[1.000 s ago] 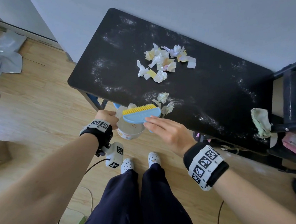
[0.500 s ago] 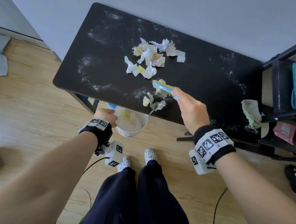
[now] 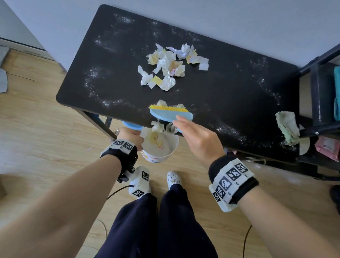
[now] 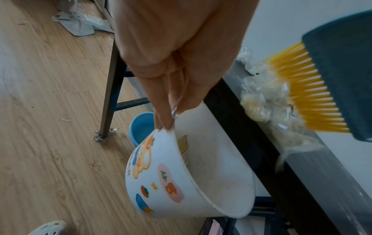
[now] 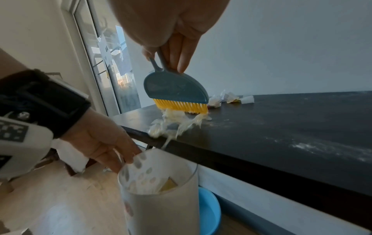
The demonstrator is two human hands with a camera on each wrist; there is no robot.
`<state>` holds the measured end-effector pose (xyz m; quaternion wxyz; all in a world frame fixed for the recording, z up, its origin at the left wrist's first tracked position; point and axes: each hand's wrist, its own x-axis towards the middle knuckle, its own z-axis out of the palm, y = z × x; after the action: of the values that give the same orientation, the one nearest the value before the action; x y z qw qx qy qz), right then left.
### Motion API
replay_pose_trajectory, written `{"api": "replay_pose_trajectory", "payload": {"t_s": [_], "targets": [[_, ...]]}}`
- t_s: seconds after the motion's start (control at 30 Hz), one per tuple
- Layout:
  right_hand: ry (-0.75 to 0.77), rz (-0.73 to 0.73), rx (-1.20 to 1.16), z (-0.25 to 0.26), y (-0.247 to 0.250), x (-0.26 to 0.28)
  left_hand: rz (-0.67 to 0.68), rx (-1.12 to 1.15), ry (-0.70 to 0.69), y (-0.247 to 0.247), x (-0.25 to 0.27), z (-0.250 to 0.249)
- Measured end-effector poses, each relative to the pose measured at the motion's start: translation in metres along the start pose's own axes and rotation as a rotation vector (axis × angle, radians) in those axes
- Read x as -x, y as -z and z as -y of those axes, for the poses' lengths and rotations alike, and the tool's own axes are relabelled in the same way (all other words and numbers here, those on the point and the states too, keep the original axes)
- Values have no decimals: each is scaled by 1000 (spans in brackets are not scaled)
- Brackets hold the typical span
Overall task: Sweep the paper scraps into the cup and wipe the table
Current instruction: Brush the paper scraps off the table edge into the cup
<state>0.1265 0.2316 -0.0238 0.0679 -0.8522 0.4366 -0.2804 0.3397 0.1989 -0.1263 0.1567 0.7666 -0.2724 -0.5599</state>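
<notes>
Scraps (image 3: 161, 126) at table edge, between hands

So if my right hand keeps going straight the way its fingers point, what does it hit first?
Likely the brush that the right hand grips; beyond it, the scraps at the table edge.

The counter (image 3: 235, 96) is black, streaked with white powdery smears. The paper scraps (image 3: 168, 67) are white and pale yellow. The brush (image 3: 171, 113) has a blue back and yellow bristles. The cup (image 4: 161, 182) is white, printed with orange, blue and pink cartoon figures. The rag (image 3: 287, 126) is pale green, the basin (image 5: 209, 211) on the floor light blue.
</notes>
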Motion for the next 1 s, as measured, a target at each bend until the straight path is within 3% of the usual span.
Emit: {"api": "replay_pose_trajectory", "payload": {"t_s": [0.07,0.17,0.23,0.4,0.53,0.77,1.0], "targets": [[-32,-75,-5,-5,8,-5,4,-18,4,-1,-1,-1],[-201,-202,-45,-21,21,-13,6,-24,10,-1,-3,-3],[-281,-197,-44,-33,27,-15,4,-23,16,-2,-5,-3],[-278,-104,-8,-42,17,-7,-6,-13,20,-3,-6,-1],[-210,-53,-53,-22,5,2,-16,-10,15,-3,-3,-3],[44,81,-57,21,3,26,-15,-15,-2,4,-1,0],[139,140,-19,28,-11,39,-25,-26,15,15,-3,13]]}}
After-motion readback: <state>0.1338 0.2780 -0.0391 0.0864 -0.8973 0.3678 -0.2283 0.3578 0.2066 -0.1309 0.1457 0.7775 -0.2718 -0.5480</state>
